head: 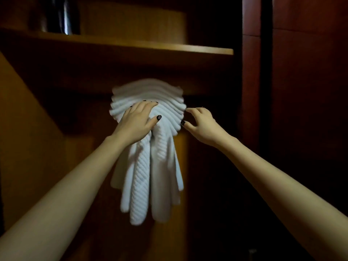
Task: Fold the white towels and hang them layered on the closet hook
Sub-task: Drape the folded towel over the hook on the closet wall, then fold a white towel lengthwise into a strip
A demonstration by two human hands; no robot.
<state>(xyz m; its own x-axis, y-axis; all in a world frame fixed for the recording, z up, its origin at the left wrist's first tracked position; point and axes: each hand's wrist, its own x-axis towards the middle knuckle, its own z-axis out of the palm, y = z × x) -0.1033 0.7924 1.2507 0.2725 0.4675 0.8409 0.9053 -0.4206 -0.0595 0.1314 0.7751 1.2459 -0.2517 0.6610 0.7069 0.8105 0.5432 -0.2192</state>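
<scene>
Where the closet's pale wooden side wall (28, 129) slants up at the far left, a dark shiny object (62, 16) stands above it on the wooden shelf (150, 47), too dim to identify. Below the shelf, the left hand (136, 122) reaches up and lies on the white towels (150, 176) at their gathered middle. Its fingers are spread over the upper folds and its thumb curls round the bunched neck, gripping it. The towels hang in the closet's centre beneath the shelf. Their top fans out in layered ridges, and their lower ends dangle in long folded strips. The hook that carries them is hidden behind the cloth. At the fan's right edge is the right hand (199, 123), fingers loosely curled, with thumb tip and forefinger tip right against the outermost ridge. I cannot tell whether they pinch it or only touch it. Further right stands a dark reddish wooden panel (301, 91).
</scene>
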